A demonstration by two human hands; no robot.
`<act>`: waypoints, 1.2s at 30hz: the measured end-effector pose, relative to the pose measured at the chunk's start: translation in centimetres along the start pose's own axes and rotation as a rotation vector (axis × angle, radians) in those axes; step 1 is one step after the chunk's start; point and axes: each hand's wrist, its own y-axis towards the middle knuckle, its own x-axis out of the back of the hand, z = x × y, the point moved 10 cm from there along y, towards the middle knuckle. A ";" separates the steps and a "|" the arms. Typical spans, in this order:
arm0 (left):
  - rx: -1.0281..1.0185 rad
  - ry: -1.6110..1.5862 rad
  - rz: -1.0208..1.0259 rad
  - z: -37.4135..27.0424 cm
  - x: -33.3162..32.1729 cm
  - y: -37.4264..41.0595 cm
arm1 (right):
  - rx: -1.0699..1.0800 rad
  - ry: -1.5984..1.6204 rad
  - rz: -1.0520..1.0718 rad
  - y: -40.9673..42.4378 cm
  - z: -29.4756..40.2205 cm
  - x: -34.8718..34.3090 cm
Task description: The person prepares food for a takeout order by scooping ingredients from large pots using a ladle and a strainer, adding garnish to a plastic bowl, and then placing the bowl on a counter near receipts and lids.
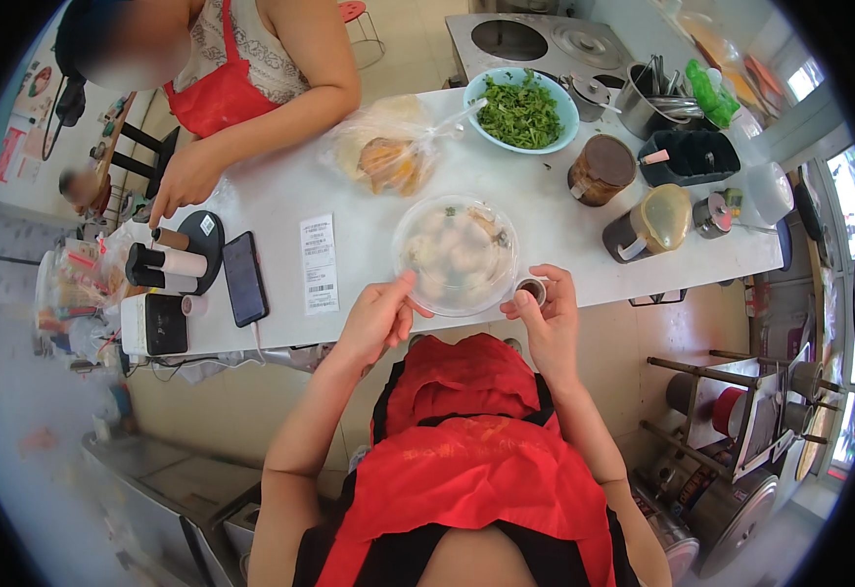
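A round clear plastic takeaway container [456, 253] with a clear lid stands near the table's front edge. Pale, rounded food shows through the lid, with a few green and brown bits. My left hand [383, 315] grips its rim at the front left, thumb over the edge and fingers low against the side. Between the thumb and fingers of my right hand [550, 315] is a small clear cup of dark sauce [531, 290], close beside the container's right rim. A printed paper receipt [318, 264] lies left of the container.
Farther back are a plastic bag of food [394, 158] and a blue bowl of chopped greens [523, 114]. Brown jar [602, 170] and lidded pitcher [647, 224] stand right. A phone [245, 279] and bottles [170, 264] are left, near another person's hand [191, 176].
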 end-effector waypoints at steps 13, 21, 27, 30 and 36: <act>0.085 -0.342 0.122 1.4 -6.3 -1.3 | 0.048 -0.069 -0.026 0.5 -0.4 0.2; -0.042 -0.444 -0.034 1.9 -4.4 -0.5 | 0.079 -0.194 -0.089 1.4 0.1 -0.1; -0.037 -0.442 0.332 -0.4 -11.6 -2.2 | 0.129 -0.315 -0.108 4.3 1.2 1.0; -0.462 0.485 0.366 -4.1 -12.0 -4.0 | 0.104 -0.274 -0.085 4.4 0.7 1.4; -1.151 1.196 -0.315 -10.9 -11.8 -2.8 | 0.056 -0.261 -0.008 2.8 0.5 1.2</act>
